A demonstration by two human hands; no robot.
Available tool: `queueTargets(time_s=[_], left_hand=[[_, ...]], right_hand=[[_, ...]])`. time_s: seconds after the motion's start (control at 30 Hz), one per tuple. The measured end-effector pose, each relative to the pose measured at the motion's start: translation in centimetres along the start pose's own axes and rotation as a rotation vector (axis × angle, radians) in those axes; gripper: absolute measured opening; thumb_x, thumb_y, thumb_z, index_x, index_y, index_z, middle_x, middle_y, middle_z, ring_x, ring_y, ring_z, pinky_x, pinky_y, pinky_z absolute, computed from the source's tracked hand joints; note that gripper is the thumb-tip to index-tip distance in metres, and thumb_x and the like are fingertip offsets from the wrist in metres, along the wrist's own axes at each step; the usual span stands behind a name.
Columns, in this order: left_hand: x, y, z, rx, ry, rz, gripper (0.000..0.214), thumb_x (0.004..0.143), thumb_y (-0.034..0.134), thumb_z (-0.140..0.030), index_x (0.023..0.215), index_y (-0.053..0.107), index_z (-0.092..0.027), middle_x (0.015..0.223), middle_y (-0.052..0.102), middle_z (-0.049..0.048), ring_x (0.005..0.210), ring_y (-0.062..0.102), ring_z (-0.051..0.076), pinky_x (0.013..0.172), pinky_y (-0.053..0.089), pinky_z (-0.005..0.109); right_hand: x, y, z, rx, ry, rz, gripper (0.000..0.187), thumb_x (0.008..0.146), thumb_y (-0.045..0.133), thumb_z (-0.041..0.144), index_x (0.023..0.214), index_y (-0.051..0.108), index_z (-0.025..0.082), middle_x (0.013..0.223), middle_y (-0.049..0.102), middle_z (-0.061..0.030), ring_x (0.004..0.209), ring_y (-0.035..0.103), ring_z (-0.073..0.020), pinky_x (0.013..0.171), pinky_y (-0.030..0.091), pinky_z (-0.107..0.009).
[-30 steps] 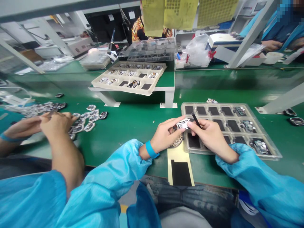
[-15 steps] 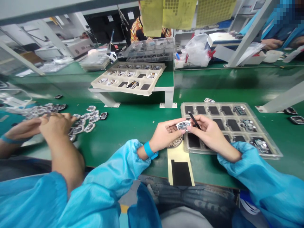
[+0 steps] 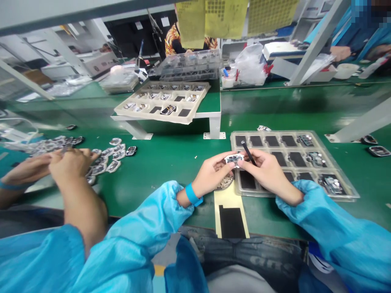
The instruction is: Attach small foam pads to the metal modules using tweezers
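My left hand (image 3: 210,174) pinches the left end of a small white-framed electronic part (image 3: 233,159) with grey circuitry inside. My right hand (image 3: 266,170) reaches the part's right end with its thumb and fingertips, and a slim black stick-like tool (image 3: 248,151) is gripped in the same hand, pointing up and left. Just under the held part lies a round dish (image 3: 226,183) of tiny pieces, partly hidden by my left hand. The right hand hovers over the left side of a clear compartment tray (image 3: 342,196) with black pads and several circuit boards.
A yellow sheet with a black pad (image 3: 232,223) lies at the table's front edge. Ahead, a cream tray (image 3: 180,118) of parts sits on a raised green shelf. To the left, a co-worker's hands (image 3: 69,162) work beside a pile of white-framed parts (image 3: 113,166).
The whole view has shifted slightly, so things appear a little further left. Both hands keep hold of the part at about the same spot, and the black tool stays in the right hand.
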State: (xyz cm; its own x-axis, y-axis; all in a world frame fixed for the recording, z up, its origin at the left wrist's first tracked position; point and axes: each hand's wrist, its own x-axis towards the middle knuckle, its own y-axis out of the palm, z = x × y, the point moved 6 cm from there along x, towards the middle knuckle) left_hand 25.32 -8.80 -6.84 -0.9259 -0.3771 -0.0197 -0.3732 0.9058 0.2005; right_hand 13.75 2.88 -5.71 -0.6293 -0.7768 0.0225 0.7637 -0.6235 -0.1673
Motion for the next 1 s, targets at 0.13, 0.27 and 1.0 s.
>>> queueTargets(time_s=[0.13,0.27,1.0], left_hand=[[0.0,-0.1,0.3,-0.01,0.008,-0.028,0.054,0.085,0.079,-0.042,0.128,0.069,-0.012,0.117,0.074,0.0142,0.081,0.07,0.014,0.078,0.06,0.026],[0.0,-0.2,0.4,-0.003,0.02,-0.03,0.048,0.085,0.078,-0.042,0.123,0.071,-0.013,0.119,0.073,0.0142,0.083,0.07,0.015,0.08,0.059,0.027],[-0.2,-0.4,0.5,0.133,0.091,-0.144,0.034,0.087,0.073,-0.034,0.111,0.073,-0.011,0.088,0.074,0.0075,0.064,0.062,0.012,0.063,0.054,0.023]], right_hand=[[0.1,0.5,-0.2,-0.037,0.01,0.088,0.035,0.081,0.079,0.045,0.102,0.074,0.018,0.104,0.075,-0.005,0.097,0.068,-0.0214,0.093,0.054,-0.036],[0.1,0.6,0.0,-0.047,-0.002,0.116,0.034,0.084,0.076,0.046,0.101,0.073,0.018,0.103,0.074,-0.0046,0.097,0.068,-0.0209,0.092,0.053,-0.034],[0.0,0.7,-0.1,-0.138,-0.072,0.033,0.033,0.084,0.075,0.047,0.094,0.069,0.017,0.087,0.069,-0.0031,0.081,0.065,-0.0166,0.075,0.053,-0.029]])
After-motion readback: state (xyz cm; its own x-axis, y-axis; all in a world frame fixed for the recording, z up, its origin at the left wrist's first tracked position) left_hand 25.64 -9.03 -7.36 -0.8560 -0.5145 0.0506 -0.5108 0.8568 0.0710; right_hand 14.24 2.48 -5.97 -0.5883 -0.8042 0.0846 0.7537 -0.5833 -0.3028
